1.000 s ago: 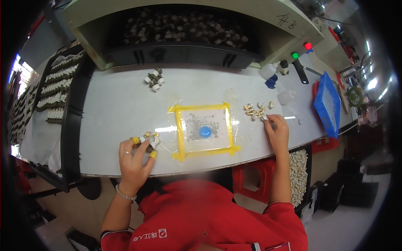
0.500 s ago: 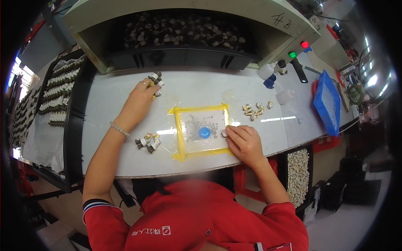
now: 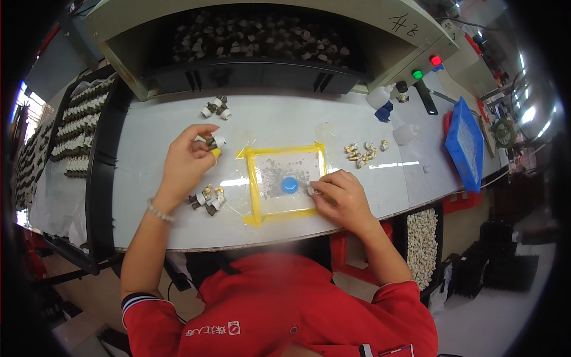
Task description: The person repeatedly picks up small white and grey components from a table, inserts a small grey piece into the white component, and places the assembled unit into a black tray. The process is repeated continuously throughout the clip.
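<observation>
My left hand (image 3: pixel 185 163), a yellow cover on one fingertip, pinches a small white-and-dark figurine body (image 3: pixel 219 141) above the table. My right hand (image 3: pixel 345 202) has its thumb and fingers closed on a small whitish piece (image 3: pixel 311 190), mostly hidden by the fingertips. That piece is over the right part of a clear sheet edged with yellow tape (image 3: pixel 256 196). A round blue dish (image 3: pixel 289 185) sits on the spotted sheet. Several joined white, dark and gold figurines (image 3: pixel 215 204) lie below my left hand. Beyond that hand is a cluster of white-and-dark bodies (image 3: pixel 209 110).
Small white-and-gold pieces (image 3: pixel 360 156) lie right of the sheet. Farther right are white bottles (image 3: pixel 378 97) and a blue tray (image 3: pixel 465 146). A black bin (image 3: pixel 250 82) of bodies stands at the back, beneath a machine housing. Trays of rowed pieces (image 3: pixel 83 128) stand left.
My left hand has come back toward me from the far cluster, carrying one figurine body. My right hand has shifted slightly left with its small piece, closer to the blue dish.
</observation>
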The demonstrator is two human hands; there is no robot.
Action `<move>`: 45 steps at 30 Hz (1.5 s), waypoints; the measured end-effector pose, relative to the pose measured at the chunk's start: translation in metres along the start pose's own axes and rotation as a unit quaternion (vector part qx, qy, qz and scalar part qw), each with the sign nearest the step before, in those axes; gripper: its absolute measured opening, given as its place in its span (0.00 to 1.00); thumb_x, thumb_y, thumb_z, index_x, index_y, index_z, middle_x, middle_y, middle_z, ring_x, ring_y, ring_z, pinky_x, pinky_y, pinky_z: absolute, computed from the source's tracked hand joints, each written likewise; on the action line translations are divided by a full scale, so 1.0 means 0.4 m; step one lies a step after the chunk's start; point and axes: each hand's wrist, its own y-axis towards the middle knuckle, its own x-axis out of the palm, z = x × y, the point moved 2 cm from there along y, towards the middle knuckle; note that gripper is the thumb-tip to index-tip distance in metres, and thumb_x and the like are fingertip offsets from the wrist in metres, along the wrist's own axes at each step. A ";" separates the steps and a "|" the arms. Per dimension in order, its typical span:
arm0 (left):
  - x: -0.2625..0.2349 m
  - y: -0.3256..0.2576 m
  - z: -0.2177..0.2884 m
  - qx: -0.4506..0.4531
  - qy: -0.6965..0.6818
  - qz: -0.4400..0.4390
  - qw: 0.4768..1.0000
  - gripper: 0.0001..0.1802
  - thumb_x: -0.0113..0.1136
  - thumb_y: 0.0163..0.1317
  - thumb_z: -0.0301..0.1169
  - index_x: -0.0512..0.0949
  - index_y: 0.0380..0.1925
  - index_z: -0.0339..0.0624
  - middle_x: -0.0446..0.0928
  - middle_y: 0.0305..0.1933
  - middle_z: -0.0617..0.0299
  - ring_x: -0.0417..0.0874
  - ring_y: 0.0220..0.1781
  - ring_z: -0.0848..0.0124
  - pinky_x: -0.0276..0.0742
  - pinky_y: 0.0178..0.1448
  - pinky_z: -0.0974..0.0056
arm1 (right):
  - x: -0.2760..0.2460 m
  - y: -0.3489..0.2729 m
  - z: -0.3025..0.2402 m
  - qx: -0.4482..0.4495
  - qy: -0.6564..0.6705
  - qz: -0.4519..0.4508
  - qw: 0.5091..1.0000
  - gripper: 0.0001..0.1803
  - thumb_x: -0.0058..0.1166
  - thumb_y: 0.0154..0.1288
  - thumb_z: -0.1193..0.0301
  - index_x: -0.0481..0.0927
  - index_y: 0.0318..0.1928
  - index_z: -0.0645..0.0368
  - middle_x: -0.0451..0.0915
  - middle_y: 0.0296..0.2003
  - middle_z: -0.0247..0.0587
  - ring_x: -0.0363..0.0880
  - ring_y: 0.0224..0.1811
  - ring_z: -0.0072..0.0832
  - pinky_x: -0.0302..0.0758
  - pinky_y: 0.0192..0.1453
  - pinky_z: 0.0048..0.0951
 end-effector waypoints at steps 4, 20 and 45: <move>0.034 -0.089 0.003 -0.027 -0.207 -0.006 0.978 0.16 0.58 0.55 0.16 0.75 0.46 0.30 0.79 0.41 0.54 0.82 0.42 0.70 0.80 0.48 0.68 | 0.014 0.052 -0.026 -0.012 0.041 -0.017 0.999 0.14 0.61 0.44 0.76 0.82 0.36 0.57 0.77 0.32 0.35 0.75 0.35 0.33 0.71 0.40 0.33; 0.201 -0.231 -0.031 -0.069 -0.380 0.029 0.922 0.15 0.62 0.53 0.13 0.74 0.42 0.29 0.78 0.42 0.50 0.82 0.45 0.65 0.81 0.52 0.63 | 0.020 0.095 -0.036 -0.030 0.040 -0.071 0.996 0.12 0.60 0.47 0.78 0.82 0.37 0.61 0.77 0.31 0.38 0.76 0.33 0.33 0.74 0.39 0.30; 0.249 -0.232 -0.017 0.025 -0.378 0.005 0.925 0.15 0.55 0.57 0.11 0.75 0.45 0.26 0.77 0.47 0.52 0.80 0.49 0.67 0.79 0.54 0.68 | -0.016 0.047 -0.098 0.123 0.316 -0.059 0.939 0.14 0.60 0.55 0.81 0.83 0.44 0.64 0.79 0.36 0.41 0.76 0.36 0.25 0.71 0.38 0.22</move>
